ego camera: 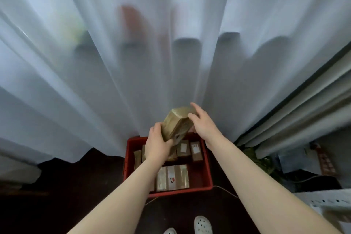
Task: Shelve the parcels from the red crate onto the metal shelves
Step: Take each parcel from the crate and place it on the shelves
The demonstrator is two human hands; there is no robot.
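Obs.: one brown-paper parcel [176, 121] is held in the air directly above the far half of the red crate [131, 157], clear of its rim and in front of the white curtain [133, 62].

Hands: both are clamped on the parcel, one at each end.
- The left hand [156, 144] wraps the near, lower end, with the thumb on the upper face and the fingers curled beneath.
- The right hand [202, 125] takes the far, upper end from the right side. Its thumb is on the edge and some fingers are under. The index finger sticks out past the corner.

Orientation: the parcel is brick-shaped. Its long axis runs from the left hand up and away toward the right hand, so the far end is tilted high. A broad taped face turns up and to the left. No label can be read on it because of blur.

Crate contents: other parcels [172, 177] lie flat in rows, several with white labels up. The crate sits on the dark floor [76, 186], just ahead of the white shoes [202, 224].

Step in hand (judgement): the lift-out is done and the carry to the shelf is not yet begun. A perforated metal shelf [322, 200] shows at the lower right edge, well apart from the crate.

To do it well:
- Level the parcel before turning.
- Bring the stray index finger onto the wrapping, because the glossy tape probably slides.
- Keep the two-handed hold through the swing to the right.
- Set the parcel down on its broad face, long axis along the shelf, label outward if there is one.

Risk: the parcel could brush the curtain on the turn.
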